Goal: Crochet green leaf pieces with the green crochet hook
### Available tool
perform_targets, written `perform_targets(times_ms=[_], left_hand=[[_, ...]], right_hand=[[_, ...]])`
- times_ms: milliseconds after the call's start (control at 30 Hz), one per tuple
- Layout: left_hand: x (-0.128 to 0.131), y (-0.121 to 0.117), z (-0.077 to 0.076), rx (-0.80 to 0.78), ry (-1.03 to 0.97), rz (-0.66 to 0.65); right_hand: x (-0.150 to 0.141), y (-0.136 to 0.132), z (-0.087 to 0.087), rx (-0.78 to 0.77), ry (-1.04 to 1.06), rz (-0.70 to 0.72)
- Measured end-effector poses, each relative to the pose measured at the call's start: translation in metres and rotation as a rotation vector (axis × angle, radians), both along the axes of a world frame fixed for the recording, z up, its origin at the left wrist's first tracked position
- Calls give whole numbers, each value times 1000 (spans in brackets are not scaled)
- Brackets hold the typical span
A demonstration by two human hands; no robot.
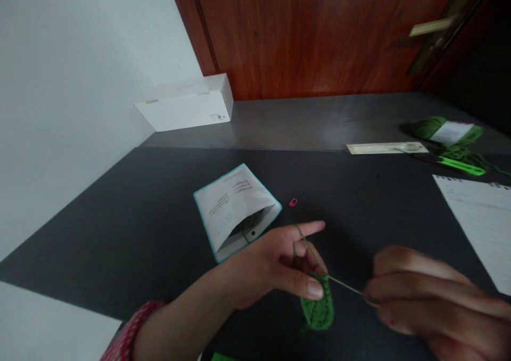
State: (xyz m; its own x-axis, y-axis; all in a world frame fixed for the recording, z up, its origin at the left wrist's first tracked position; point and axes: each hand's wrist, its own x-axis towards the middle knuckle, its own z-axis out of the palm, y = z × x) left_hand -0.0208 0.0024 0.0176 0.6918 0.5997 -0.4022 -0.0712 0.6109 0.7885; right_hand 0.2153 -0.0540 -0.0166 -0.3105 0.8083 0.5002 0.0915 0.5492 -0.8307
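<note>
A small oval of green crochet work is pinched between the thumb and fingers of my left hand. Green yarn loops over that hand's outstretched index finger and runs down to the top edge of the piece. My right hand, smeared by motion, is closed around a thin metal crochet hook. The hook's tip meets the top edge of the crochet work beside my left thumb. Behind my left wrist lies an open white pouch with blue edging, and green yarn shows inside its mouth.
A pink stitch marker lies right of the pouch. Farther right are a pale flat strip, a green-handled tool, a labelled skein of green yarn and a lined notebook. A white box stands at the back left, by a wooden door.
</note>
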Motion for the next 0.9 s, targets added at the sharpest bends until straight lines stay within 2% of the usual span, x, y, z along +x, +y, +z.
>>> perform_targets(times_ms=[33, 100, 233, 367, 567, 700, 900], left_hand=[[0, 0, -1, 0, -12, -20], [-1, 0, -2, -20, -51, -56], [-3, 1, -6, -76, -102, -92], [-2, 1, -6, -52, -59, -39], [5, -1, -7, 209, 42, 163], [8, -6, -8, 311, 121, 208], [12, -10, -7, 356, 200, 207]], right_hand=[[0, 5, 3, -3, 23, 85], [-3, 13, 7, -91, 91, 161], [-17, 19, 8, -381, 371, 130], [-30, 20, 5, -544, 527, 130], [-38, 20, -1, -511, 436, 58], [-41, 22, -4, -577, 416, 54], [-39, 30, -3, -726, 491, 47]])
